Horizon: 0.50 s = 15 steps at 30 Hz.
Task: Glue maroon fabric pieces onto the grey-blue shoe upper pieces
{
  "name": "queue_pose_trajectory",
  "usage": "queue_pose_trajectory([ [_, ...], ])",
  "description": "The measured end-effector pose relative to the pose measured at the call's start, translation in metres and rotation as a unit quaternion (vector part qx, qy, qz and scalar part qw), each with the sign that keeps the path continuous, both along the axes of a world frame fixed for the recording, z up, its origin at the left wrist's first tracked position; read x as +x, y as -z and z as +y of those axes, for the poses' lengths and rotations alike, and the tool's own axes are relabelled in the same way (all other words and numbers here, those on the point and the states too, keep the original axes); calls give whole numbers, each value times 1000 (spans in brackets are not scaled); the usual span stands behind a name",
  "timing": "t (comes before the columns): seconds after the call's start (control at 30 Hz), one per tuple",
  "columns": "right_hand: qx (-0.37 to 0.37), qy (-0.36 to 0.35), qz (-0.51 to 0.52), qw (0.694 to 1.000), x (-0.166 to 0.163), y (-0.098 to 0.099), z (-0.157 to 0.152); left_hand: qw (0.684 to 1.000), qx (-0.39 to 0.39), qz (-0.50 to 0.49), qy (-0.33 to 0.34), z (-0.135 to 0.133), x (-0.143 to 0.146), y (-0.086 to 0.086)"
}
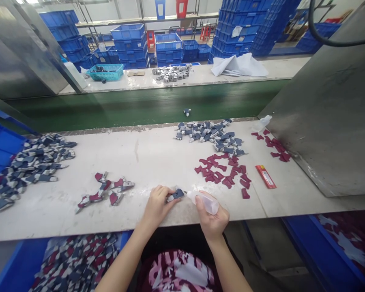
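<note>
My left hand [159,205] pinches a small dark blue and grey plastic part [178,194] just above the table's front area. In my right hand [212,221] is a translucent squeeze bottle [207,202], tilted so that its thin nozzle points left at the part. The nozzle tip is at the part's right side; whether it touches I cannot tell. Maroon curved pieces [222,172] lie scattered to the right, behind my right hand. Beyond them is a pile of blue and grey parts [211,134]. Several parts with maroon pieces on them [106,190] lie to the left.
A large heap of blue and grey parts [33,164] covers the table's left end. A red packet [265,177] lies at right, near more maroon pieces [278,148] and a metal panel [331,121]. Across the back runs a green conveyor belt [134,106]. A blue bin [10,267] stands below.
</note>
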State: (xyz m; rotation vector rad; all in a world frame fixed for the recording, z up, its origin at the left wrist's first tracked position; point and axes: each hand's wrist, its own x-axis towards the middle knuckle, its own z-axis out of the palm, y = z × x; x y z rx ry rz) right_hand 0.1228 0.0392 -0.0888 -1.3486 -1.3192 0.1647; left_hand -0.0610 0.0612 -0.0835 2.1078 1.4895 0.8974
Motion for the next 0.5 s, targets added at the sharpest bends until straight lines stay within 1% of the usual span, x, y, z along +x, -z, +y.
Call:
queue_pose_trajectory([
  [0.33,18,20,7,1000,2,1,-5,1000,10,1,-4,0,1,-1],
  [0.5,4,5,15,1000,1,1,-5,1000,20,-2,-4,0,1,1],
])
